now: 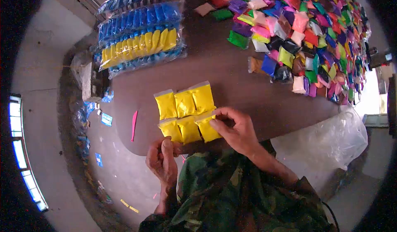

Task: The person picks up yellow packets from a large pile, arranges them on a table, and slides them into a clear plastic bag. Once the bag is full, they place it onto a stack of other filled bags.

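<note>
Yellow packets [188, 129] in clear plastic lie in two rows of three on the brown table, the lower row overlapping the upper one's bottom edge. My right hand [237, 129] pinches the lower-right yellow packet [206, 128] near its top right corner, thumb and forefinger closed on it. At the bottom edge of the lower-left yellow packet [170, 129] is my left hand [164, 159], its fingers curled and thumb pressed against them. Whether anything is caught in those fingers is hidden.
A pink plastic knife [134, 126] lies left of the packets. Stacked bags of blue and yellow packets [140, 41] sit at the back left. A large heap of many-coloured packets [297, 33] covers the back right. A clear plastic bag [345, 139] hangs beyond the table's right edge.
</note>
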The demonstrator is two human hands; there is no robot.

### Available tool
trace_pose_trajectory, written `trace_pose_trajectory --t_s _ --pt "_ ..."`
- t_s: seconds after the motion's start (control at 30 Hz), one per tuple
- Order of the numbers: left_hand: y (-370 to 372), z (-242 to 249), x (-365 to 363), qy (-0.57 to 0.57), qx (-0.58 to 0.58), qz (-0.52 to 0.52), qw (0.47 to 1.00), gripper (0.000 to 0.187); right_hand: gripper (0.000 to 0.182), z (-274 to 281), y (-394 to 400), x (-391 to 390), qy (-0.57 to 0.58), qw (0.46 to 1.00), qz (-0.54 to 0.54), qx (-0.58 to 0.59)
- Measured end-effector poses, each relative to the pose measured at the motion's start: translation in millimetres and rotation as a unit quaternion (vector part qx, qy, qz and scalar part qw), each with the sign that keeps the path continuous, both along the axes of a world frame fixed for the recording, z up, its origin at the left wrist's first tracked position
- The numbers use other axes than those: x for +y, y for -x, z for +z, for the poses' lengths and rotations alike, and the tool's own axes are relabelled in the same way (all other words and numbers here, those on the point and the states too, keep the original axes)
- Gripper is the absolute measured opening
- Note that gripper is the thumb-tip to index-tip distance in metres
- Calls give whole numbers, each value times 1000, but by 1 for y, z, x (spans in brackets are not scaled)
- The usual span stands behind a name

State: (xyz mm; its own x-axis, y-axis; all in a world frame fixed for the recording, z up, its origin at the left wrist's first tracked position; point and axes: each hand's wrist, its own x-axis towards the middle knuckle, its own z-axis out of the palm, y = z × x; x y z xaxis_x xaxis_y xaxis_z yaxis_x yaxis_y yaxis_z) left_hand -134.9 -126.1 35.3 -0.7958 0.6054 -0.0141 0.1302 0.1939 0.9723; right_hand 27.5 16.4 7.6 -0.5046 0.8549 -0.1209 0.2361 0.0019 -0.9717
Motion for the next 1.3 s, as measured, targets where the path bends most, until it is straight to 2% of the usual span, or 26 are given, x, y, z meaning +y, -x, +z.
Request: trace_pose_trajectory --t_s 0.13,0.23,0.27,0.33,0.43,0.5,0.53,0.57,0.6,0.67,0.7,0.8,0.9,1.1,1.3 --pt "7 -8 -5 -5 8 3 1000 26 24 2 9 -3 -25 999 -33 -14" --pt "13 -10 -8 12 30 15 999 14 24 4 12 -3 -71 995 -55 -45" --pt "17 -14 -11 17 76 -1 997 14 24 5 13 -4 -79 994 -58 -55" --pt "26 -27 -17 27 169 -32 985 20 26 7 12 -7 -91 990 -65 -84" --pt "33 -34 -19 31 355 -65 932 38 35 12 6 -12 -121 983 -69 -124" --pt "33 -32 -15 41 395 -93 913 53 45 19 4 -14 -165 976 -59 -130" --pt "32 -32 -14 47 414 -107 903 61 51 18 5 -13 -222 965 -38 -134" --pt "31 -35 -14 69 392 -139 907 76 57 16 7 -12 -279 950 -18 -136" --pt "30 -37 -11 73 388 -149 907 78 64 15 8 -10 -335 932 2 -139" --pt "28 -38 1 77 381 -169 906 83 70 4 13 -10 -334 934 41 -117" --pt "29 -37 6 88 371 -182 906 82 73 1 16 -10 -333 935 60 -107" --pt "28 -31 18 116 382 -202 894 77 66 0 27 -10 -365 914 90 -154" --pt "30 -34 19 124 361 -225 896 70 62 -3 33 -13 -367 914 93 -146" --pt "29 -31 28 108 317 -202 920 63 60 -9 44 -17 -358 922 62 -133" --pt "45 -37 43 93 341 -188 917 56 59 -15 67 -10 -359 926 29 -113"
